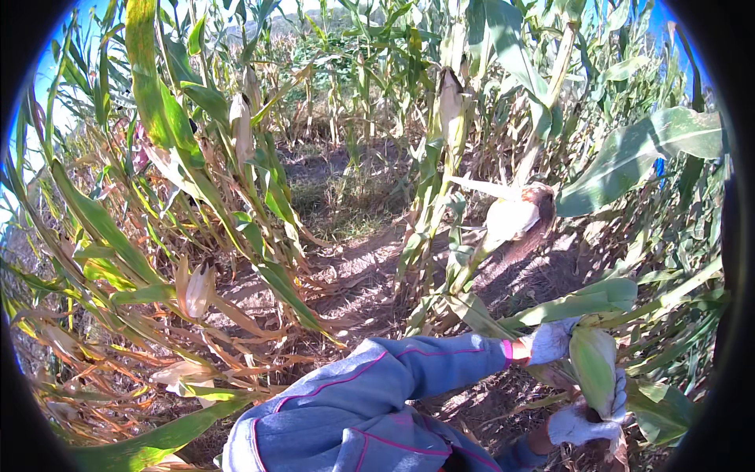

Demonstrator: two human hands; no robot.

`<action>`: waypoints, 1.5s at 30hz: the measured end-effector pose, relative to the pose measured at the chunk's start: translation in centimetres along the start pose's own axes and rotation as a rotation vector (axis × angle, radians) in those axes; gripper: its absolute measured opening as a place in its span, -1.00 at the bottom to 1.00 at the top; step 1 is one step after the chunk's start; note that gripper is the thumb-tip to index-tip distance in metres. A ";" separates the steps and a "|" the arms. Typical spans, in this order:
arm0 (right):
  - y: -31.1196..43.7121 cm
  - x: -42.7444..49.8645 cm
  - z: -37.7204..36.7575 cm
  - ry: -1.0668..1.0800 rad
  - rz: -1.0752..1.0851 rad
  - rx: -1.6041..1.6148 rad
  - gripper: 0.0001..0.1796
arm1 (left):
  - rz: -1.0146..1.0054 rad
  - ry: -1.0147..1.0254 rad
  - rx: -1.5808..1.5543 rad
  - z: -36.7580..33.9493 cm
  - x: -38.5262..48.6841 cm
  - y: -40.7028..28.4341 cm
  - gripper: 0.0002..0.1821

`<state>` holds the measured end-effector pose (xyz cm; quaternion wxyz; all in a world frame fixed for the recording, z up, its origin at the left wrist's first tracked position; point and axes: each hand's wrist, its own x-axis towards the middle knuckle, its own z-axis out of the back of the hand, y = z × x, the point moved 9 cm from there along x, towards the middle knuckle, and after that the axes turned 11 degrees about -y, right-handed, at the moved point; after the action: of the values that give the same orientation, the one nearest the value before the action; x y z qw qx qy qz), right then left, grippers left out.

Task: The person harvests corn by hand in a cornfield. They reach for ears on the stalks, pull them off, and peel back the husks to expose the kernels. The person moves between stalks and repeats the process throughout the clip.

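Observation:
At the lower right, a corn ear in a green husk (593, 366) is held between both of my hands, still among its leaves. My left hand (550, 342), in a white work glove, is at the ear's upper end, its fingers partly hidden behind a stalk and the husk. My right hand (581, 423), also in a white glove, grips the ear's lower end, with fingers around its right side. Dark silk shows near that hand. Blue-grey sleeves with pink seams cover both arms.
An ear with loosened husk (512, 219) leans on a stalk above my hands. Another husked ear (451, 112) stands upright further up. Dry ears (199, 289) and long leaves fill the left. Straw-strewn soil (365, 265) runs between the stalks; a broad leaf (640, 156) juts in from the right.

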<state>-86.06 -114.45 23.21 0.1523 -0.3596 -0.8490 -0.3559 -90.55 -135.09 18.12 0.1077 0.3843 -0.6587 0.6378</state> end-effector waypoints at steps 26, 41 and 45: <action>-8.8 -6.2 0.3 0.245 -0.562 -0.514 -0.52 | -0.112 0.551 0.140 3.6 -10.0 -11.2 -0.37; -1.3 -19.4 13.4 0.290 -0.950 -0.481 -0.58 | 0.146 0.290 -0.408 7.5 -7.5 -11.5 -0.55; -0.1 -22.8 14.2 0.238 -1.336 -0.155 -0.44 | -0.307 0.406 0.643 8.3 -4.9 -17.4 -0.30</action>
<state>-70.29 -115.83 1.53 -0.0338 0.2732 -0.8383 -0.4705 -73.12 -139.01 26.89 0.2039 0.3585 -0.3259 0.8507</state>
